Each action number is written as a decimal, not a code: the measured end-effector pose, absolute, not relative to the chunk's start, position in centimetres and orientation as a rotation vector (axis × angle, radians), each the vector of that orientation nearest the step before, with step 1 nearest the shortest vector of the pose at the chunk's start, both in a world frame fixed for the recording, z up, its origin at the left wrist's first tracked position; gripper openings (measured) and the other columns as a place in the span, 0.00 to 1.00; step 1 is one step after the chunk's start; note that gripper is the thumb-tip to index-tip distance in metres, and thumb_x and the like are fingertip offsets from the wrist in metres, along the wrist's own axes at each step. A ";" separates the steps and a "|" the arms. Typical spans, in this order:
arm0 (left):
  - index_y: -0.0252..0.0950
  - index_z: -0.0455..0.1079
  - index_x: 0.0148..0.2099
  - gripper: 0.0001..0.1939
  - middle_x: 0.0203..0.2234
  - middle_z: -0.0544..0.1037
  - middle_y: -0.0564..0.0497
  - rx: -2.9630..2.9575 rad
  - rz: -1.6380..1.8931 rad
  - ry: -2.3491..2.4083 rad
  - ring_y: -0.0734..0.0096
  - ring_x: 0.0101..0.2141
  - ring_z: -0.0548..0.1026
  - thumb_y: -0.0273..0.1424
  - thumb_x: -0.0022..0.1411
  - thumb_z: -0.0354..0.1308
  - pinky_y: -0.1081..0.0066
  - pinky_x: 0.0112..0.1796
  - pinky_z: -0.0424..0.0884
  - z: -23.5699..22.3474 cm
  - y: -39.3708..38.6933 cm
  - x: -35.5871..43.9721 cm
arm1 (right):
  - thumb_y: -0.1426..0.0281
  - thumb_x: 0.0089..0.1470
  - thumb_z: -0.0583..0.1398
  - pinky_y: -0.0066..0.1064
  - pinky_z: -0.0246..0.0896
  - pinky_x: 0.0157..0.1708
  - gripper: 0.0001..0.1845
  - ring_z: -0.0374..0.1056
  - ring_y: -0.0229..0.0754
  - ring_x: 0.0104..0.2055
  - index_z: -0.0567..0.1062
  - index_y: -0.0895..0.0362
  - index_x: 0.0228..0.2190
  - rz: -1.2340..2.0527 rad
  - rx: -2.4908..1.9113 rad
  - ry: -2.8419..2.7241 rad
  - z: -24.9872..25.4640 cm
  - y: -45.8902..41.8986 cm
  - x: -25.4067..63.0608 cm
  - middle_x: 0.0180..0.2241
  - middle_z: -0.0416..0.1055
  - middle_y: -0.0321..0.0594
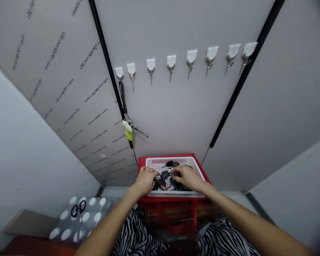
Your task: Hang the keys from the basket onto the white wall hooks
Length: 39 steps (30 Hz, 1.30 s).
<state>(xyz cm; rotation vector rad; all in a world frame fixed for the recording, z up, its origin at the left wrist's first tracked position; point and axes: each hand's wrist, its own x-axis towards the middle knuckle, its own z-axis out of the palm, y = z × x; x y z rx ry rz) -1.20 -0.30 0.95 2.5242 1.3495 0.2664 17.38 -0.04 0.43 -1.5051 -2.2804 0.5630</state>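
Observation:
A white plastic basket (201, 174) with slotted sides holds a jumble of dark keys and key fobs; a black fob (164, 174) lies near its middle. At the basket's left side, my left hand (146, 180) reaches over the rim, its fingers curled by a dark item I cannot make out. From the right, my right hand (186, 176) reaches in, thumb and fingers apart and bent down over the keys. Its fingertips are close to the pile, and I see nothing clearly held.
White adhesive hooks (171, 62) run in a row across the grey wall panel. From the leftmost hangs a black strap (122, 96) with a green charm (128, 134) and a key. The basket stands on a red surface (142, 163). Shrink-wrapped bottles (85, 217) with black-handled scissors (78, 209) are lower left.

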 end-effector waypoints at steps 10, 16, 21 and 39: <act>0.35 0.66 0.27 0.07 0.26 0.71 0.48 2.552 0.200 1.402 0.67 0.32 0.65 0.26 0.42 0.49 0.60 0.43 0.46 0.9 0.4 -0.4 | 0.68 0.39 0.52 0.28 0.51 0.31 0.10 0.60 0.39 0.30 0.70 0.57 0.25 0.479 -1.465 -2.287 -0.3 -0.8 16.8 0.25 0.68 0.39; 0.36 0.64 0.30 0.08 0.24 0.70 0.52 2.204 0.582 1.237 0.74 0.26 0.65 0.27 0.44 0.47 0.75 0.30 0.59 2.6 1.0 -0.7 | 0.65 0.40 0.52 0.26 0.52 0.27 0.14 0.60 0.36 0.26 0.68 0.58 0.31 0.704 -1.305 -2.132 0.5 -1.2 15.0 0.23 0.67 0.38; 0.34 0.64 0.28 0.07 0.23 0.68 0.53 1.908 0.794 1.143 0.76 0.27 0.64 0.25 0.41 0.50 0.77 0.30 0.59 3.3 1.4 -0.7 | 0.68 0.41 0.51 0.24 0.52 0.24 0.12 0.58 0.33 0.22 0.67 0.60 0.29 0.970 -1.225 -1.940 -0.1 -0.8 14.1 0.20 0.65 0.36; 0.30 0.66 0.27 0.10 0.21 0.70 0.53 1.180 1.330 0.898 0.79 0.23 0.64 0.29 0.38 0.55 0.78 0.26 0.59 10.1 4.1 1.4 | 0.66 0.39 0.52 0.25 0.54 0.22 0.12 0.58 0.32 0.21 0.64 0.59 0.28 1.088 -0.990 -1.534 7.8 3.0 12.4 0.18 0.62 0.33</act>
